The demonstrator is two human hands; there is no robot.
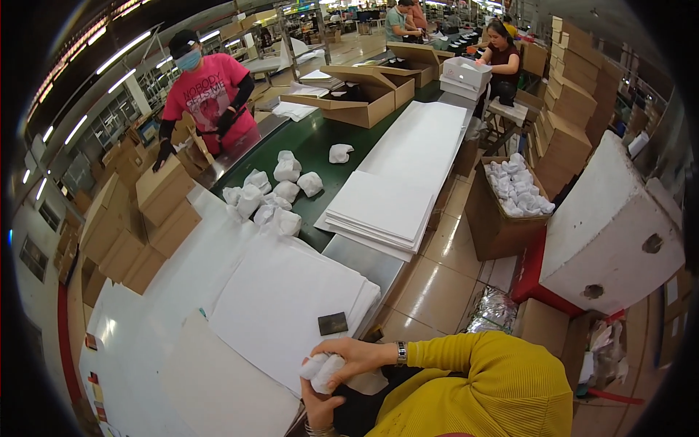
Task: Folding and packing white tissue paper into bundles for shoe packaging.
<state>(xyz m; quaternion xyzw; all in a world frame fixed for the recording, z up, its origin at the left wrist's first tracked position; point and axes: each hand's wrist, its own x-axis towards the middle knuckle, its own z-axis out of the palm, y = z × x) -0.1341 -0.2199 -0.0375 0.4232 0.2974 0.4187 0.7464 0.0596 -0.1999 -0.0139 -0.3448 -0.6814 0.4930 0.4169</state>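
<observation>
Above the near edge of the table I hold a crumpled white paper wad (324, 371) between both hands. My right hand (358, 355), in a yellow sleeve with a wristwatch, is closed over its top and far side. My left hand (317, 406) grips it from the near side, with the thumb pointing across. Just beyond my hands lies a stack of white paper sheets (284, 291), with a small dark rectangular block (333, 323) on its near right corner. Beyond that stack, a pile of similar white paper balls (262, 197) rests at the edge of a green conveyor belt.
More flat sheets (408, 167) lie along the belt (306, 142). Brown cartons (171, 193) are stacked at left beside a co-worker in a pink shirt (207, 95). At right stand a carton of paper balls (495, 218), a white block (611, 226) and tall box stacks (568, 116).
</observation>
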